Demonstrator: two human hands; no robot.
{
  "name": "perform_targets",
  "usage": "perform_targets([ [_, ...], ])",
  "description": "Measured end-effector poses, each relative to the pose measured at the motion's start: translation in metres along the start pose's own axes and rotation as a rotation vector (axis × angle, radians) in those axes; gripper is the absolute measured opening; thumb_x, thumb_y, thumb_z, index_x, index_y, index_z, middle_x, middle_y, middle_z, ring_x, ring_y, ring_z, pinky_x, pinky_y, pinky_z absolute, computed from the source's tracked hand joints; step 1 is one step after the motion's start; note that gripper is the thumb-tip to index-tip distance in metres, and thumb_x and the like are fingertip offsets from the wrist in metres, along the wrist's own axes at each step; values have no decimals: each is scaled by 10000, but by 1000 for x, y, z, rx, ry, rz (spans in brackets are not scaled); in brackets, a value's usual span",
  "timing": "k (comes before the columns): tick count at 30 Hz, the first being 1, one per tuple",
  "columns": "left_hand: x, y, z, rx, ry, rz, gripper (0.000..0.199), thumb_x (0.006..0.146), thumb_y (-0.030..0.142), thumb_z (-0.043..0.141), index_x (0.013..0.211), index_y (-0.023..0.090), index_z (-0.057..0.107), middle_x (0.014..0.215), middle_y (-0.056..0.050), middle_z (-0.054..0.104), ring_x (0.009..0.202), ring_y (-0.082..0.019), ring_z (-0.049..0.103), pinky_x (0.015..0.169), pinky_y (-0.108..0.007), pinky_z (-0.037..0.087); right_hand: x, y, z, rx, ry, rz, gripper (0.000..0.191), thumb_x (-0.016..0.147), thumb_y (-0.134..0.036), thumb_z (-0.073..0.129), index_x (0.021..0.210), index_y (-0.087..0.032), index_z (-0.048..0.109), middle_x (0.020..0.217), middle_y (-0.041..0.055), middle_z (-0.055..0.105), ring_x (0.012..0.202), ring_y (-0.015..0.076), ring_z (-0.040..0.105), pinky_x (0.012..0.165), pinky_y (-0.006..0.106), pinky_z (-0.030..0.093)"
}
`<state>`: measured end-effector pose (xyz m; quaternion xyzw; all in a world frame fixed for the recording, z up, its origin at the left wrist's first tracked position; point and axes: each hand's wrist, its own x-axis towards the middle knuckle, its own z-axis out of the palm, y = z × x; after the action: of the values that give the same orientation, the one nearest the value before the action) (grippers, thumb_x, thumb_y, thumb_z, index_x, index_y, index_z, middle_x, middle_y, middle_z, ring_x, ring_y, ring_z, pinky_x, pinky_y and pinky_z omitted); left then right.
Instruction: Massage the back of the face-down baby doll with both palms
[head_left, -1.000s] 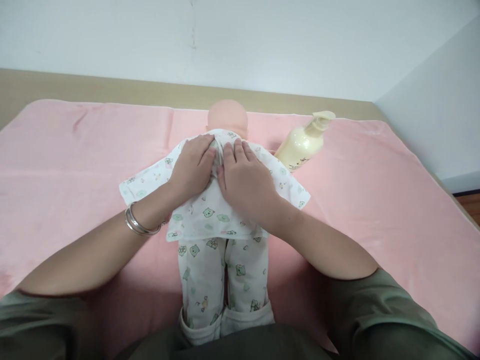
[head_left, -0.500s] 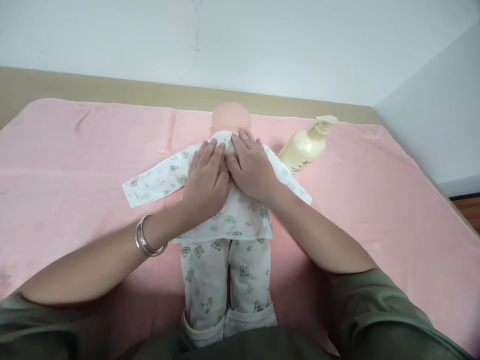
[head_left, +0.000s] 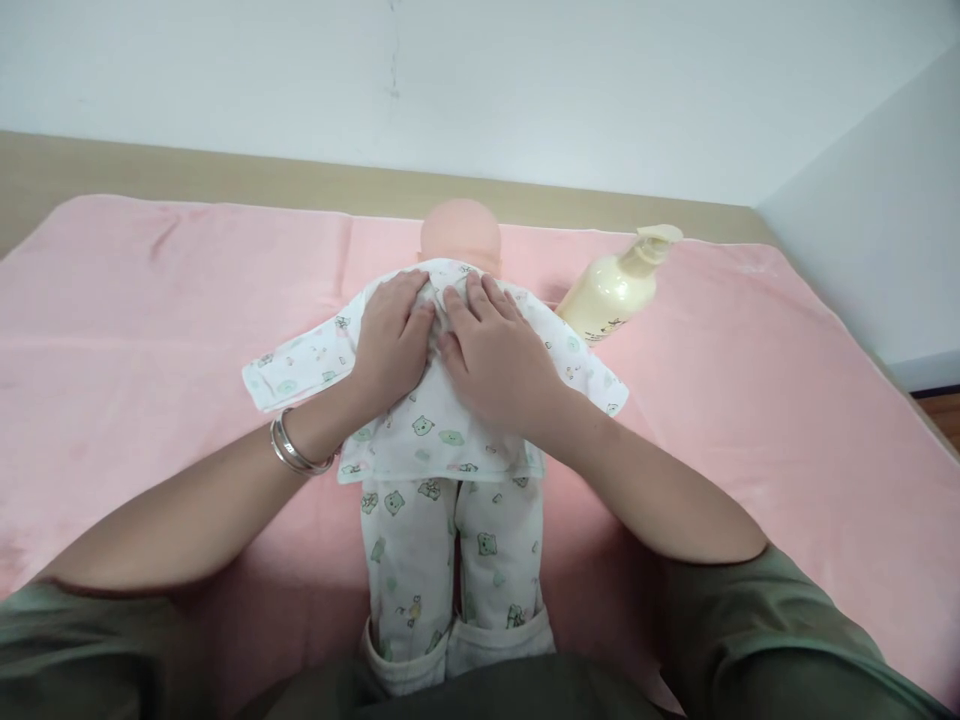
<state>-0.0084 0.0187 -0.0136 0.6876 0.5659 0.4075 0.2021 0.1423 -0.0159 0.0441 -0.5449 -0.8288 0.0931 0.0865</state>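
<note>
A doll (head_left: 460,232) lies face down, its bald head pointing away from me. It wears a white patterned shirt (head_left: 431,440) and matching patterned trousers (head_left: 495,550) with plain turned-up cuffs. My left hand (head_left: 395,340) rests on the left side of the upper back, over the shirt. On the right side of the upper back lies my right hand (head_left: 496,350), palm down, fingers spread toward the head. Both hands press on the cloth and hold nothing. The shirt's sleeves stretch out to both sides.
Under the doll a pink mat (head_left: 150,300) covers most of a wooden surface (head_left: 262,170). A cream pump bottle (head_left: 609,297) lies tilted beside the right sleeve. A white wall (head_left: 525,90) stands behind.
My left hand has shifted slightly left and up, and my right hand a little lower. The shirt now spreads wider across the shoulders.
</note>
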Motion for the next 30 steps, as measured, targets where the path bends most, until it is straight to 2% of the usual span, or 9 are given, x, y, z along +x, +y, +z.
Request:
perform_targets([
  [4,-1,1,0,-8,6,-3,450,961,305,428,1322,179,666,1463,-138,671,1406,-328,592,1275,-530,422,20,19,6,109,53,9,606,1085,-282,451,1657,-98,373,1773,162,251,1683,318,166,1395,569,126],
  [7,-1,3,0,-15,19,-12,464,951,299,439,1328,172,678,1468,-134,672,1405,-328,592,1271,-521,436,26,28,3,138,43,-5,582,1072,-284,452,1625,-107,428,1771,161,261,1681,316,181,1390,598,88],
  [9,-2,4,-1,-17,26,-17,465,946,293,442,1325,175,683,1462,-125,679,1400,-328,595,1267,-529,443,23,28,-5,149,47,7,563,1061,-263,443,1602,-109,456,1769,167,263,1678,339,182,1375,641,100],
  [12,-2,5,-1,-27,25,-19,451,951,297,445,1319,199,685,1459,-106,684,1394,-323,595,1266,-543,441,14,22,-15,174,136,-13,568,1042,-227,429,1606,-159,442,1782,117,249,1683,335,161,1364,655,152],
  [15,-2,6,-2,-31,21,-12,435,953,285,447,1312,213,682,1446,-105,688,1379,-315,600,1255,-531,448,9,17,-11,164,224,-65,582,1031,-216,432,1613,-211,430,1790,66,238,1690,304,139,1373,632,152],
  [19,-2,4,-1,-15,27,8,415,949,274,435,1278,211,681,1406,-107,707,1339,-309,618,1230,-522,465,12,16,8,118,143,-45,570,1024,-206,443,1590,-148,474,1760,127,307,1676,324,196,1373,647,132],
  [22,-2,4,-1,-22,31,23,407,955,275,432,1267,213,687,1387,-103,714,1324,-308,624,1225,-514,468,11,14,10,129,110,-39,555,1025,-207,443,1571,-124,500,1749,146,325,1672,331,212,1370,645,160],
  [28,-3,7,-4,-48,-3,18,427,981,283,424,1319,268,683,1419,-74,698,1348,-302,607,1238,-532,452,1,9,-1,138,256,-75,574,1005,-191,413,1573,-234,485,1782,60,257,1686,277,173,1357,661,188],
  [30,-3,8,-3,-45,8,16,422,977,277,422,1311,246,679,1418,-89,701,1345,-302,611,1238,-531,453,3,11,7,131,252,-76,568,1004,-200,415,1566,-198,498,1771,94,282,1681,280,194,1363,646,180],
])
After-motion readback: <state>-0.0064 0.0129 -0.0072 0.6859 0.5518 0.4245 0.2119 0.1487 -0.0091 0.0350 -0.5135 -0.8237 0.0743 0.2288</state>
